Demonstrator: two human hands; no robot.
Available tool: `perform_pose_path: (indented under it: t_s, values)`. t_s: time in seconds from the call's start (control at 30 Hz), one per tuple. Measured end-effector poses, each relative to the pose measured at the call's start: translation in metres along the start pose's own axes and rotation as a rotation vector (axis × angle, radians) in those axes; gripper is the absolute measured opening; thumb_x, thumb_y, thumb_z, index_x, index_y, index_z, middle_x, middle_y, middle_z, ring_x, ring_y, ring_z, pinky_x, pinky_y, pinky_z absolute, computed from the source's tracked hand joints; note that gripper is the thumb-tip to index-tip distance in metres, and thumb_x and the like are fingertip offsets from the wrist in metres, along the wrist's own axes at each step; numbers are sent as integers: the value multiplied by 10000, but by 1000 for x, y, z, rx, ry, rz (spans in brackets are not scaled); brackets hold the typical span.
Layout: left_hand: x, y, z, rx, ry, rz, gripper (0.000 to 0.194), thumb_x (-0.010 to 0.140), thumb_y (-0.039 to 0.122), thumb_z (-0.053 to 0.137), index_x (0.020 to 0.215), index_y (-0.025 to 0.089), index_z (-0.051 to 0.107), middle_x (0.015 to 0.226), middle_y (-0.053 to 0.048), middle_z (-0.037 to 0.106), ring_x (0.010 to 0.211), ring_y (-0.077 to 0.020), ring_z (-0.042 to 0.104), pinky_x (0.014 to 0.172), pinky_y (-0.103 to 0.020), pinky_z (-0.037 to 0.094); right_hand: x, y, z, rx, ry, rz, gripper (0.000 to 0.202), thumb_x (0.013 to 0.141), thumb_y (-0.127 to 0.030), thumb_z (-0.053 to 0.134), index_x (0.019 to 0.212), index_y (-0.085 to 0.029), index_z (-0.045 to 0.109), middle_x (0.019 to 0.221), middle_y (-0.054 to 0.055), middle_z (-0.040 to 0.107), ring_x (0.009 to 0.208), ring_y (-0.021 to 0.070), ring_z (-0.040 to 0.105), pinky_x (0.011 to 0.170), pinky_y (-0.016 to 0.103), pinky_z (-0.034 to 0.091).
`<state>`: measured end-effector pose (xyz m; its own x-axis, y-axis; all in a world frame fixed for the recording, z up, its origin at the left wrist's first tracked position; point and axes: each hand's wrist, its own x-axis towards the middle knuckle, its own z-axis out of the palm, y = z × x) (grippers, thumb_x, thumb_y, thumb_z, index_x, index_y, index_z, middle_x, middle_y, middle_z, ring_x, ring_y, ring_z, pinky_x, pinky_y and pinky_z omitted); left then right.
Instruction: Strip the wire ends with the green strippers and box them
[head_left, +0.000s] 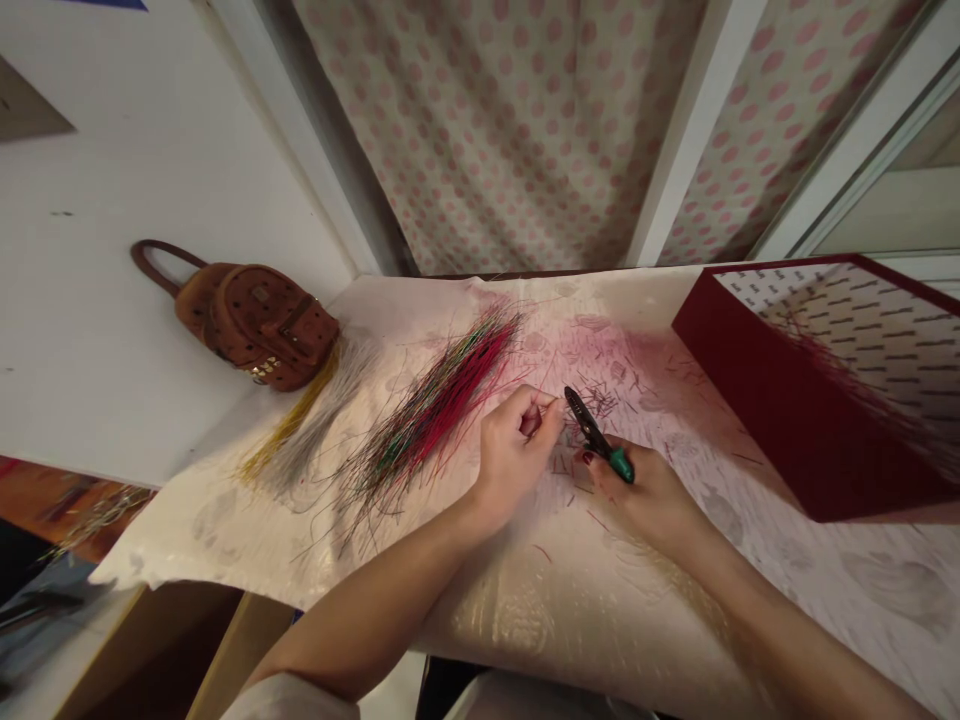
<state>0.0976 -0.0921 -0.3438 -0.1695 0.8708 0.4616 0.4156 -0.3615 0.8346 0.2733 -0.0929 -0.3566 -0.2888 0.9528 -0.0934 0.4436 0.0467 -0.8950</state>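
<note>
My left hand (517, 445) is closed in a pinch over the middle of the table; what its fingertips hold is too small to make out. Close on its right, my right hand (637, 490) grips a dark hand tool with green handles (592, 425), its jaws pointing up and left near the left fingertips. Short cut pieces of wire (600, 400) lie scattered behind the tool. To the left of my left hand rests a long bundle of red, green and dark wires (442, 400).
A brown backpack-shaped bag (259, 320) stands at the back left, with silver wires (322, 420) and yellow wires (289, 425) beside it. On the right is a dark red box (772, 400) with wires inside. A pale patterned cloth (510, 610) covers the table.
</note>
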Motion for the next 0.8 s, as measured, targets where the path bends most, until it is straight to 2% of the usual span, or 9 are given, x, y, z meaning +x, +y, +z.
perform_pose_path:
  t_s: [0.1,0.3,0.43,0.57,0.63,0.7,0.8]
  values:
    - [0,-1,0,18,-29,-6,224,962,339,617,804,181,626,603,62,393,555,-96,346,556,-247,298,1,5,0,-37,38,-9,297,860,-435,504,914,-181,649,748,52,670,682,221,607,640,325,417]
    - [-1,-3,-1,13,-45,-14,242,963,377,618,821,183,638,636,44,433,589,-111,376,574,-254,305,1,6,-1,-135,59,-7,262,898,-395,495,932,-181,642,678,43,642,622,214,589,601,312,405]
    - [0,-5,-1,16,-62,-6,331,978,401,592,734,184,544,638,39,419,600,-118,373,590,-265,305,1,8,-2,-210,83,-17,203,901,-358,503,907,-199,629,654,29,625,596,203,571,580,297,388]
    - [2,-2,-3,25,-39,81,405,1012,380,526,675,196,399,680,15,425,663,-137,413,646,-283,341,2,9,-2,-242,76,-21,185,911,-352,496,889,-208,611,671,28,632,609,203,581,593,294,392]
    - [2,0,-3,-22,-35,111,362,1027,371,496,714,193,450,766,-19,503,757,-157,482,717,-293,392,3,9,-1,-241,62,-19,188,914,-345,488,885,-206,611,678,34,640,620,208,593,604,297,398]
    - [1,2,-2,-116,-62,91,291,1042,372,467,842,185,567,898,-58,587,828,-166,533,765,-303,432,3,9,-1,-245,57,-26,194,912,-335,485,901,-201,624,707,47,666,650,219,616,623,301,408]
    - [-1,4,0,-292,-145,-1,311,1062,400,417,1013,179,630,1016,-91,650,793,-153,559,714,-297,467,3,9,1,-277,62,-47,196,906,-326,489,920,-199,637,745,57,696,677,229,634,634,304,413]
